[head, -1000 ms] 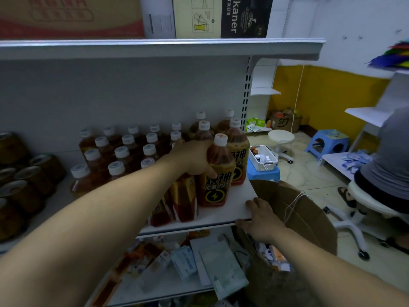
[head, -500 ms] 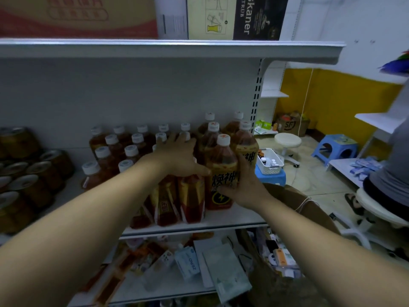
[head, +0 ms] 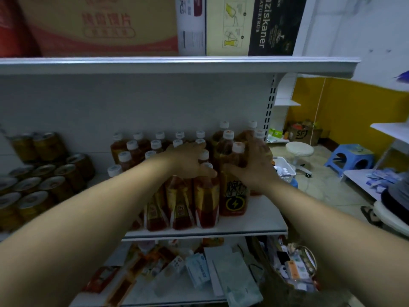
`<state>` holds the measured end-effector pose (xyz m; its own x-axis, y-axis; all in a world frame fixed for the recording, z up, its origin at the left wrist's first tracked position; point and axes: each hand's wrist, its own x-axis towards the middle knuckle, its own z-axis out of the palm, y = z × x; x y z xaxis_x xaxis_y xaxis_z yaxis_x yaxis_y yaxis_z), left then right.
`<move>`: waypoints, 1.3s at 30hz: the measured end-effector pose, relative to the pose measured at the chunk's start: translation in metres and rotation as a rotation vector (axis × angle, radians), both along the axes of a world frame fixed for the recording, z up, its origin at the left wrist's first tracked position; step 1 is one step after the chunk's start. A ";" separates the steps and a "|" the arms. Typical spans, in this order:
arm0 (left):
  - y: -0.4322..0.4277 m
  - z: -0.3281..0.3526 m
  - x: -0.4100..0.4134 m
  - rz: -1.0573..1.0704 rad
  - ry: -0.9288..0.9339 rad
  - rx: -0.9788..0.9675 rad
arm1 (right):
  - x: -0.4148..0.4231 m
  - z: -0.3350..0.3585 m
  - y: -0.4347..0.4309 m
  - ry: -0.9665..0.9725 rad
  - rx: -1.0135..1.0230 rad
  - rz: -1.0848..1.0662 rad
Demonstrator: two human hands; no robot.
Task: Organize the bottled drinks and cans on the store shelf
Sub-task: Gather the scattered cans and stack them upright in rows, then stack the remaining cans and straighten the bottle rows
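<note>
Several brown tea bottles with white caps [head: 141, 149] stand in rows on the white middle shelf [head: 261, 218]. At the front right stands an energy drink bottle [head: 234, 196] with a black label and a yellow lightning mark. My right hand [head: 254, 165] wraps around its upper part from the right. My left hand [head: 190, 162] lies over the tops of the red-and-yellow labelled bottles [head: 205, 202] just left of it. More tall energy bottles [head: 228, 138] stand behind. Gold cans [head: 44, 178] lie stacked on their sides at the left.
Cardboard boxes [head: 106, 25] sit on the top shelf. The lower shelf [head: 177, 291] holds packets and papers. A brown bag [head: 294, 269] with small items hangs at lower right. Stools [head: 349, 156] and a seated person [head: 396, 196] are on the right.
My right hand rose from the shelf's front edge and closed on the energy drink bottle. My left hand shifted from that bottle's neck to the bottles left of it.
</note>
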<state>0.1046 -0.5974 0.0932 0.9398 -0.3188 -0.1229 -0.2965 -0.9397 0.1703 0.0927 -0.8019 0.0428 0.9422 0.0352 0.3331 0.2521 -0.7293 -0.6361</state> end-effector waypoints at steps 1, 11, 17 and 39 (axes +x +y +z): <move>0.007 0.007 -0.005 -0.010 -0.006 -0.048 | 0.000 0.015 0.004 -0.035 -0.071 -0.004; 0.171 0.015 -0.080 0.147 -0.055 -0.230 | -0.006 0.087 0.137 0.099 -0.387 0.158; 0.316 0.004 -0.120 0.364 -0.028 -0.243 | -0.011 0.081 0.291 0.100 -0.414 0.268; 0.690 -0.035 -0.133 0.727 0.030 -0.142 | 0.050 0.044 0.722 0.162 -0.470 0.651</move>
